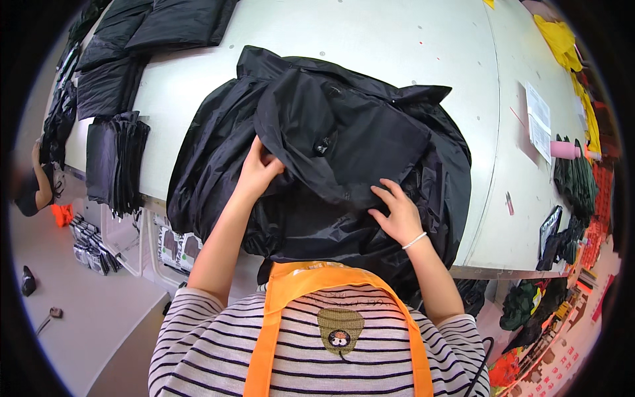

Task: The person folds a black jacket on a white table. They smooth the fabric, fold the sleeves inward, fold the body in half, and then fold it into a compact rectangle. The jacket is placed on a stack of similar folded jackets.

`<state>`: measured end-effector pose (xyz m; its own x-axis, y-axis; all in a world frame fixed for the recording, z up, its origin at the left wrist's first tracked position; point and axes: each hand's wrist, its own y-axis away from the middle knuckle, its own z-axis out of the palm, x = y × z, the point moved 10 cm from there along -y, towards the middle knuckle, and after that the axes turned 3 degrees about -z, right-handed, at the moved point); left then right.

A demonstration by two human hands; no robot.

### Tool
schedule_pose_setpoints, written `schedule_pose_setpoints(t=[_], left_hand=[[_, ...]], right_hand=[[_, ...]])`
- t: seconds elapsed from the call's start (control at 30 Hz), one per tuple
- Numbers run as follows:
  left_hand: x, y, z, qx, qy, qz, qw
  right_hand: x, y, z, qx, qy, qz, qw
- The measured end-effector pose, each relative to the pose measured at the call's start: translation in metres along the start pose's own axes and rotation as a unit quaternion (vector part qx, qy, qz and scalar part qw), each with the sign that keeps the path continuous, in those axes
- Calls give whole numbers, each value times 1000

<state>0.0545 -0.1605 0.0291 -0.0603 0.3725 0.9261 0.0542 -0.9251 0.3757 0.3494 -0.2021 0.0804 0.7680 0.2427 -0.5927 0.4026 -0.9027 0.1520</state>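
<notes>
Watching remotely, I see black garment [387, 126], edge slanting ten-to-four o'clock; left hand [259, 171] curled (grip hidden), right hand [401, 217] half-open, seemingly empty.

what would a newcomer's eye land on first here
Probably the big glossy black garment, spread over the near edge of the white table in the middle of the view, with the person's left hand and right hand at it. Next, the bright orange apron strap over the striped shirt at the bottom, then the yellow cloth at upper right.
</notes>
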Motion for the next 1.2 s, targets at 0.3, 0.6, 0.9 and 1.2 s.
schedule_pose_setpoints(t=[0.3,0.6,0.9,1.2], left_hand=[[123,-32,15,13,-125,329,936],[157,-2,10,269,-383,436,769],[37,12,115,-15,-412,410,814],[57,16,85,-105,-325,385,857]], right_hand=[[-27,-11,-64,165,-13,-114,980],[48,-81,-113,182,-78,74,977],[17,-111,-93,95,-59,35,993],[50,-91,-119,291,333,7,897]])
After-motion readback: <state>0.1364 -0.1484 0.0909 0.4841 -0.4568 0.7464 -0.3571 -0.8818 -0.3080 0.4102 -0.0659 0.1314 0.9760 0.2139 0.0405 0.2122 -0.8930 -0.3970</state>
